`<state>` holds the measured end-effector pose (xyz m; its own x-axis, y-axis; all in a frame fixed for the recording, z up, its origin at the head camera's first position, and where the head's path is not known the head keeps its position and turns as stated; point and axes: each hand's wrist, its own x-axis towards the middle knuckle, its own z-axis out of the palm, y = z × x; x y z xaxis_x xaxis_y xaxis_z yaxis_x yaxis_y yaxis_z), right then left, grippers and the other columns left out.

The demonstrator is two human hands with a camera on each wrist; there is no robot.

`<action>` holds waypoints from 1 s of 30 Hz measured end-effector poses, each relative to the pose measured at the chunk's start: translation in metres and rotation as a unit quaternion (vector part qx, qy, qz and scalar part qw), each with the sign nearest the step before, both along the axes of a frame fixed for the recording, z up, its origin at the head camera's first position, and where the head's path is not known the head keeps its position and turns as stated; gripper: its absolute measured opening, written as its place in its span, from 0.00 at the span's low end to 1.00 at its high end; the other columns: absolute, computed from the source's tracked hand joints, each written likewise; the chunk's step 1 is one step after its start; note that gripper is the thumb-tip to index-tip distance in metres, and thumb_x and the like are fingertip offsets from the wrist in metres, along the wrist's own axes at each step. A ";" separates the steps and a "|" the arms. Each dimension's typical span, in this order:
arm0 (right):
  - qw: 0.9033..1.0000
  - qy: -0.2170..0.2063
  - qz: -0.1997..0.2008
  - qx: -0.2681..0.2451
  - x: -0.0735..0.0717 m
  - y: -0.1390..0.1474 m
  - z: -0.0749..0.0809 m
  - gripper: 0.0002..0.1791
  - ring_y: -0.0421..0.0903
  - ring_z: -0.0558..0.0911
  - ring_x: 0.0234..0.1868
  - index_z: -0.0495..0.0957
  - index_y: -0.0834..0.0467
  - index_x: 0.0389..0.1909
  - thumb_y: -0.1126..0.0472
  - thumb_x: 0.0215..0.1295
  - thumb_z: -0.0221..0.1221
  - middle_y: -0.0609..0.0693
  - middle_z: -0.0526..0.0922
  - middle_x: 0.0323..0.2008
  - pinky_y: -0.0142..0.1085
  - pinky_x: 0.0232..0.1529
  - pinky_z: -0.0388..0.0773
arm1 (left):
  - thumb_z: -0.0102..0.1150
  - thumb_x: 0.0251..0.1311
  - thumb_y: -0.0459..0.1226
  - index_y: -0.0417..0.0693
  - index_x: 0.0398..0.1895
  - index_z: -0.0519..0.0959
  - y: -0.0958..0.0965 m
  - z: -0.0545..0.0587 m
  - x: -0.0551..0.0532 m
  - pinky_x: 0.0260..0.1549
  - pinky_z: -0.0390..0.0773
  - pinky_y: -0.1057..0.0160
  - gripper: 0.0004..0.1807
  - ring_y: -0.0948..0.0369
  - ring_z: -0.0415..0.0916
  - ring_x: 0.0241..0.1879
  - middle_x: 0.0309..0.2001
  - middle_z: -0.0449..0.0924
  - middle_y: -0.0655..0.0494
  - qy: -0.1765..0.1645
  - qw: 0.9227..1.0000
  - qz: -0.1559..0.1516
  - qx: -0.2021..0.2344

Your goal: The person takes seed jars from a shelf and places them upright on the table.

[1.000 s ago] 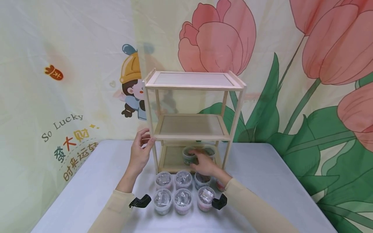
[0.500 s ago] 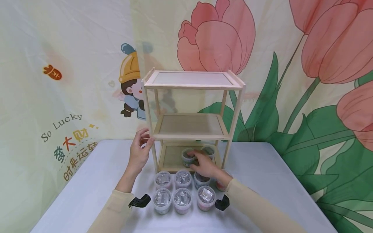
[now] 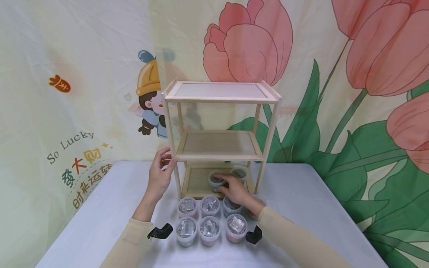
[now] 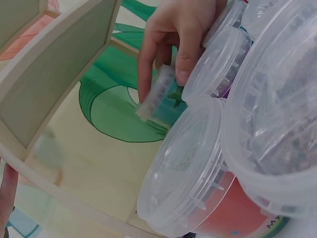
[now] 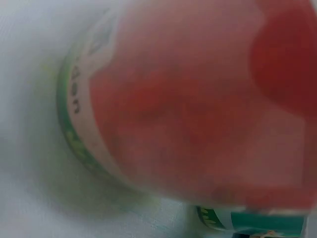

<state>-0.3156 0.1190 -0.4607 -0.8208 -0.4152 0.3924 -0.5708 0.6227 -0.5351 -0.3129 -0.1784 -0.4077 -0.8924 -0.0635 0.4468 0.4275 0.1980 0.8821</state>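
My right hand (image 3: 236,190) holds a small clear-lidded plastic tub (image 3: 214,183) by its rim on the bottom shelf of a pale wooden three-tier rack (image 3: 219,157). In the left wrist view the fingers of that hand (image 4: 181,25) lie across the lid, the thumb on the near side, and the tub (image 4: 168,111) has a teal label. Behind it to the right stands another tub (image 3: 239,172) on the same shelf. With thumb and fingers my left hand (image 3: 160,178) grips the rack's left front post near the middle shelf.
Several lidded tubs (image 3: 210,227) stand in two rows on the white tablecloth (image 3: 295,208) just before the rack. One red-labelled tub (image 5: 198,109) fills the right wrist view, beneath my right forearm. A tulip-printed cloth (image 3: 248,48) hangs behind.
My right index finger stretches slightly further over the tub's lid, while the tub sits nearly where it was. The left hand keeps its hold on the post.
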 end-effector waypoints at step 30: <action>0.994 -0.030 0.067 -0.075 0.069 0.075 0.059 0.31 0.57 0.83 0.61 0.76 0.52 0.72 0.70 0.71 0.66 0.57 0.77 0.69 0.38 0.53 0.85 | 0.62 0.77 0.45 0.59 0.74 0.70 0.000 0.000 0.000 0.47 0.77 0.68 0.26 0.55 0.74 0.54 0.58 0.76 0.47 0.004 1.000 -0.001 0.000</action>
<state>-0.2465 0.1943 -0.4013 -0.7860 -0.4631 0.4096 -0.6072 0.4534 -0.6525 -0.3129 -0.1779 -0.4078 -0.8890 -0.0612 0.4537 0.4348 0.1974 0.8786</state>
